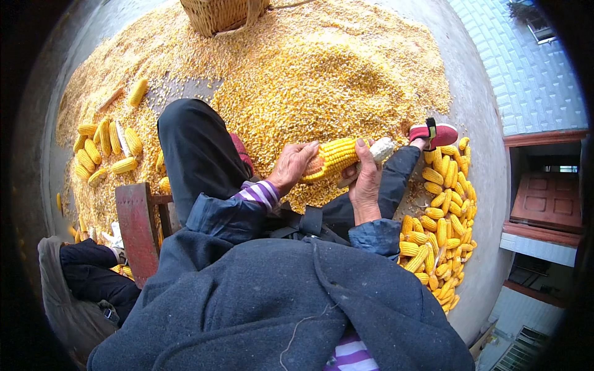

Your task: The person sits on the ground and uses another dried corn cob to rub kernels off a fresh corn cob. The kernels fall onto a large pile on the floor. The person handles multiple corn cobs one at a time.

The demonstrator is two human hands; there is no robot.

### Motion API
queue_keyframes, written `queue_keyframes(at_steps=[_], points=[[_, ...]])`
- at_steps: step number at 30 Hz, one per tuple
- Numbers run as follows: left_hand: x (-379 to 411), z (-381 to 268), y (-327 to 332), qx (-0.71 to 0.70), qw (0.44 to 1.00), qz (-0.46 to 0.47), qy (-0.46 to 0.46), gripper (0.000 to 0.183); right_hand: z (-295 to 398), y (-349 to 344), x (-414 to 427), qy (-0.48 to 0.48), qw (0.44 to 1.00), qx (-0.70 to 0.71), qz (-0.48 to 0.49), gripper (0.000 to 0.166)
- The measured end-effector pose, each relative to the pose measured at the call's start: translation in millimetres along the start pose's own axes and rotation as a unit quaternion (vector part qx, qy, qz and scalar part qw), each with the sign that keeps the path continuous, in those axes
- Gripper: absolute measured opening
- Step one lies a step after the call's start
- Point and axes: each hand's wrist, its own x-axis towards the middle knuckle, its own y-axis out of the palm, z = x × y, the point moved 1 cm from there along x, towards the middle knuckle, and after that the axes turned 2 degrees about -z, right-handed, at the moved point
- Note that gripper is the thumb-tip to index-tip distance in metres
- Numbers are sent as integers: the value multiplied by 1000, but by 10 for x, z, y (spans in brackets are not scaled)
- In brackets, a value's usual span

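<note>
In front of my lap, my left hand [292,167] is closed round the bare-patched end of a yellow corn ear [338,157]. The ear lies across from my left hand to my right hand. My right hand [365,178] grips a pale bare corn cob [381,149], which is tilted against the ear's right end, and its thumb rests near the kernels. The palm side of the right hand is partly hidden. Below both hands spreads a thick heap of loose corn kernels [297,92].
A wicker basket [222,16] stands on the kernels at the top. Whole ears [445,222] are piled at the right, and more ears [124,164] lie at the left. A red wooden bench [134,232] is at my left, beside another person [88,273]. A building stands far right.
</note>
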Motion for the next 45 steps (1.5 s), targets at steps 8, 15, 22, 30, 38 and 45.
queue_keyframes(at_steps=[8, 15, 22, 30, 38, 45], points=[[-25, -12, 19, 38, 993, -83, -70, 34, -45, -10, -73, -23, 998, -62, -12, 39], [-5, -5, -10, -105, 983, 4, -152, 41, 65, -9, -44, -32, 998, -46, 8, 37], [-173, -226, 84, -88, 948, 253, -172, 69, 50, -78, 120, 10, 994, 41, 102, 42], [-74, -162, 99, 141, 986, 85, 36, 62, 45, -107, 220, 30, 996, -19, 85, 43], [-30, -97, 31, 63, 975, 187, -106, 74, 271, 11, 167, 27, 987, -71, 141, 39], [-100, -160, 89, 193, 979, 60, 7, 50, 373, 175, 174, 57, 983, -86, 154, 42]])
